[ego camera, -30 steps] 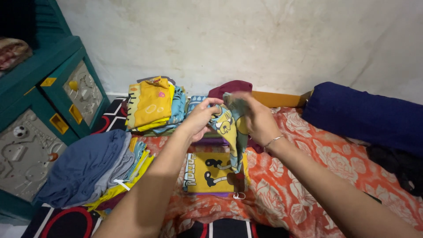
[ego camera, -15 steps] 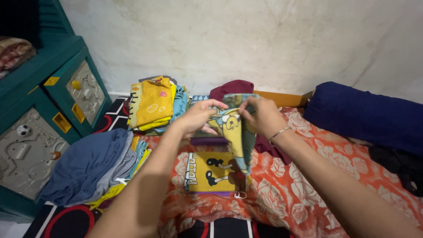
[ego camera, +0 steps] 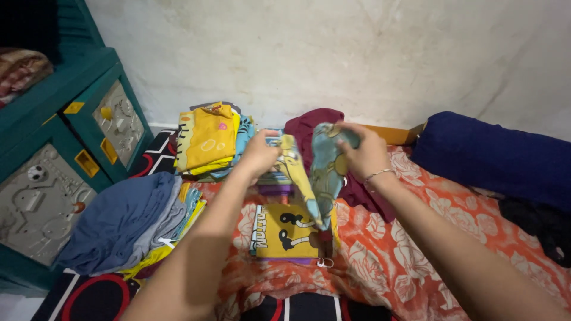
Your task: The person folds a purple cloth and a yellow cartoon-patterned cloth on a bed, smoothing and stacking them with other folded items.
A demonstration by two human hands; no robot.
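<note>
On a bed (ego camera: pixel 416 238) with an orange floral sheet, against a pale wall, your left hand (ego camera: pixel 260 156) and right hand (ego camera: pixel 364 153) each pinch a top corner of a yellow-and-blue cartoon garment (ego camera: pixel 312 172). It hangs between both grips above a folded yellow garment (ego camera: pixel 285 232); folded piles (ego camera: pixel 205 139) lie left.

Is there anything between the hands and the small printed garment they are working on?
No. Left hand and right hand both grip the garment directly, held up in the air. The yellow folded piece lies below it, apart.
</note>
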